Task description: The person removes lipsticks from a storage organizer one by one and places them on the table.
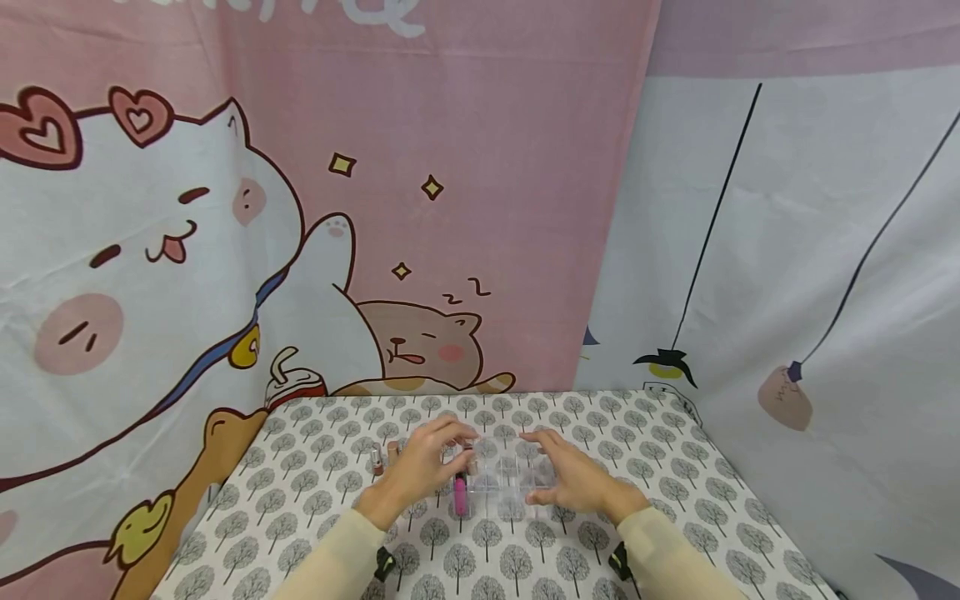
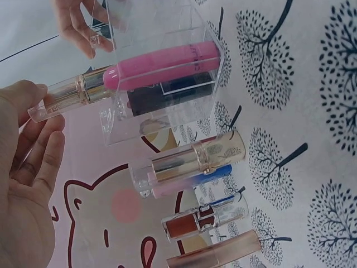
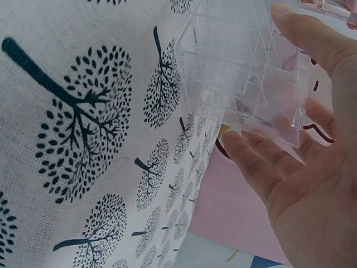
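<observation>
A person in cream sleeves is working at a table covered with a white cloth printed with grey trees (image 1: pixel 675 467), both hands set around a clear plastic organiser box with square compartments (image 1: pixel 517 477) that is standing near the middle of the table. The right hand (image 1: pixel 573 479) is resting against the box's right side with its fingers straight and relaxed, the thumb lying along the top edge and the fingertips (image 3: pixel 237 146) touching the lower wall. The left hand (image 1: pixel 423 467) is hovering at the box's left side, its fingers loosely extended and gripping nothing, just beside the clear cap of a pink lipstick tube (image 2: pixel 162 64) that is standing in the box's near-left compartment. To the left of the box, several more cosmetic tubes are standing on the cloth: a clear-and-gold lipstick (image 2: pixel 189 159), a small reddish-brown gloss bottle (image 2: pixel 203 219) and a rose-gold tube (image 2: pixel 215 254).
</observation>
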A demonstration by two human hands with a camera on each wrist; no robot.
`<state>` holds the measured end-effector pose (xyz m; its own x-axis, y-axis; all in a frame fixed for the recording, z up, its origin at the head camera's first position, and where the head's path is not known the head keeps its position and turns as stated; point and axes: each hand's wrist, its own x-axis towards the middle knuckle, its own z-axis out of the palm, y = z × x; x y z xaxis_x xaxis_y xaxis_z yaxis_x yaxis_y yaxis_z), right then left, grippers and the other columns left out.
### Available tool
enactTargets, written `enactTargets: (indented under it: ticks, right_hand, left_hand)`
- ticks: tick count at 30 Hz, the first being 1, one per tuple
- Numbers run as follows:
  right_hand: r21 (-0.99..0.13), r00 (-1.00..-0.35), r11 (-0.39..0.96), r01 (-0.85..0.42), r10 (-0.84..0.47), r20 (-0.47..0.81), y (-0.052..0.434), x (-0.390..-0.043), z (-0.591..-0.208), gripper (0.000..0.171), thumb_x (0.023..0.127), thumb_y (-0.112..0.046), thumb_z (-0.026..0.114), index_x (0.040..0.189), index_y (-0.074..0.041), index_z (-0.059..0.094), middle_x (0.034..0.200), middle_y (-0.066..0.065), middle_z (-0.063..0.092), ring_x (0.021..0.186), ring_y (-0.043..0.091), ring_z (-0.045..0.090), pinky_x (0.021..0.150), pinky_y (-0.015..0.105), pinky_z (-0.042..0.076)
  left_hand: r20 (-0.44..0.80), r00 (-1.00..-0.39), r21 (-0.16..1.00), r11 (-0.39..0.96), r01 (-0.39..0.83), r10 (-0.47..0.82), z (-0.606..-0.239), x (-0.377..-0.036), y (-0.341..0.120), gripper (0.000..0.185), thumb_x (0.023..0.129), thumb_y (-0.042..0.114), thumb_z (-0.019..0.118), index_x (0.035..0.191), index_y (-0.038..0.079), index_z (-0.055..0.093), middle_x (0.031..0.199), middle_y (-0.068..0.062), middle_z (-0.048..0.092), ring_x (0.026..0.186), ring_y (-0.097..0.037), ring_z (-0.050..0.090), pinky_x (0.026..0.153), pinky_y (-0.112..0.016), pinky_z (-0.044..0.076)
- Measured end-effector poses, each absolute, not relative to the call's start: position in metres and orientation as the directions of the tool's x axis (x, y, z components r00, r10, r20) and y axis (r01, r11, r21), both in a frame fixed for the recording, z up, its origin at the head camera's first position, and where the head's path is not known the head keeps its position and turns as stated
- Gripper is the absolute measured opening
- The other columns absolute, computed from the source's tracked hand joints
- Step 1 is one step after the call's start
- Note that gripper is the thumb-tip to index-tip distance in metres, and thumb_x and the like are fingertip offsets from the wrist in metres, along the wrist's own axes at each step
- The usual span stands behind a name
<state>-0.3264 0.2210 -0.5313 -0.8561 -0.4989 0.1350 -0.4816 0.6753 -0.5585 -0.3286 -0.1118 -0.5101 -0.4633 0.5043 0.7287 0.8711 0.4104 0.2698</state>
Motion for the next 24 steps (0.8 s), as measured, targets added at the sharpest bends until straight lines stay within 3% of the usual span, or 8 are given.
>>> enactTargets:
  ticks: [8, 20, 24]
  right_hand:
    - [-0.56, -0.853, 0.67, -0.487, -0.501, 0.143, 0.221, -0.327, -0.532, 0.107, 0.09, -0.041, 0.101, 0.177, -0.025, 0.042, 0.18, 0.012, 0.049, 0.158, 0.047, 0.06, 0.124, 0.078, 0.055]
    - [-0.553, -0.846, 0.667, -0.499, -0.514, 0.142, 0.222, -0.329, -0.536, 0.106, 0.092, -0.043, 0.099, 0.178, -0.026, 0.04, 0.18, 0.012, 0.049, 0.158, 0.046, 0.06, 0.127, 0.075, 0.055]
    - [-0.551, -0.844, 0.666, -0.503, -0.516, 0.148, 0.222, -0.329, -0.536, 0.106, 0.092, -0.041, 0.099, 0.179, -0.025, 0.039, 0.18, 0.012, 0.049, 0.158, 0.046, 0.06, 0.127, 0.075, 0.055]
  left_hand:
    - [0.759, -0.431, 0.23, 0.418, 0.879, 0.489, -0.508, -0.327, -0.116, 0.035, 0.093, -0.001, 0.095, 0.124, 0.006, 0.081, 0.115, -0.009, 0.081, 0.097, -0.019, 0.082, 0.09, -0.019, 0.07]
    - [0.725, -0.491, 0.277, 0.448, 0.85, 0.483, -0.504, -0.318, -0.127, 0.034, 0.096, 0.003, 0.094, 0.127, 0.008, 0.082, 0.121, -0.006, 0.082, 0.101, -0.019, 0.083, 0.09, -0.027, 0.073]
    - [0.733, -0.479, 0.272, 0.438, 0.857, 0.483, -0.504, -0.319, -0.131, 0.034, 0.096, 0.002, 0.093, 0.127, 0.007, 0.081, 0.121, -0.007, 0.082, 0.102, -0.02, 0.083, 0.09, -0.032, 0.075]
